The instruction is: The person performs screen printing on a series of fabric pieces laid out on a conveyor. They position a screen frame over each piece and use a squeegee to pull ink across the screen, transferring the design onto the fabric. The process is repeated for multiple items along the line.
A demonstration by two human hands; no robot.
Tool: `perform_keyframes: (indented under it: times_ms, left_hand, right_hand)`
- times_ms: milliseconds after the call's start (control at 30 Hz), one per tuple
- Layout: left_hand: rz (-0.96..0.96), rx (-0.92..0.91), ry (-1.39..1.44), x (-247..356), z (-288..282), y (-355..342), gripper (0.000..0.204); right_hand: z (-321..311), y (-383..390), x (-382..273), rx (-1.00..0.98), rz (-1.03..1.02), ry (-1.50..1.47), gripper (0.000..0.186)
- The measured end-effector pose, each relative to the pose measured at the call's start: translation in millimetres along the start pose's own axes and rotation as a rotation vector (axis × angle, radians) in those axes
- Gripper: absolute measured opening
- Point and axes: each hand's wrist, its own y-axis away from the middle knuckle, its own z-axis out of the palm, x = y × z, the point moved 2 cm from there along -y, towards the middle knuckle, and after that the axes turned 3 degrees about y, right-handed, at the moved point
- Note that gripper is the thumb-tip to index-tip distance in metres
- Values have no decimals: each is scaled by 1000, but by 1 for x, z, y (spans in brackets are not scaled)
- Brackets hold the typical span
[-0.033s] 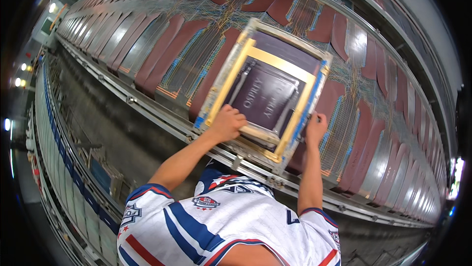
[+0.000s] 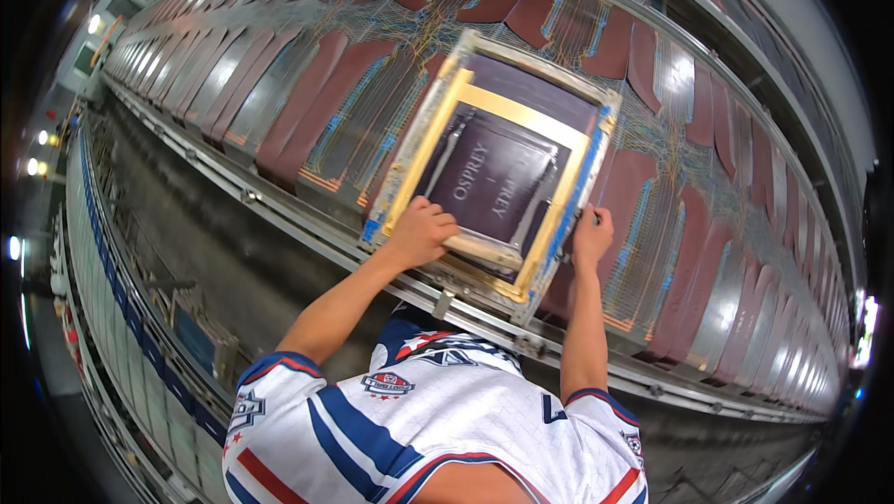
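A screen-printing frame (image 2: 542,65) lies tilted over the long table, edged with yellow and blue tape around a dark mesh with pale lettering. My left hand (image 2: 424,230) is closed over the left end of a wooden squeegee (image 2: 486,250), which lies across the near part of the mesh. At the frame's right side, my right hand (image 2: 592,232) has its fingers curled on the outer edge. Dark maroon cut pieces (image 2: 622,189) lie on both sides of the frame, and part of one is hidden under it.
The long printing table (image 2: 326,173) carries rows of maroon pieces and is marked with blue, orange and yellow lines. A metal rail (image 2: 244,195) runs along its near edge, in front of my body. Behind on the left stands another long table (image 2: 121,318).
The frame has shifted slightly left, and both hands have moved with it. My grip looks the same.
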Motion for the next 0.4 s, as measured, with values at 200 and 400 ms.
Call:
perform_keyframes:
  times_ms: [200, 400]
  left_hand:
    - [77, -23, -21, -84, -43, 66, 44]
    - [108, -57, -30, -114, -35, 88, 44]
  right_hand:
    - [75, 35, -69, 9, 43, -51, 27]
    - [96, 38, -88, -29, 123, 19, 28]
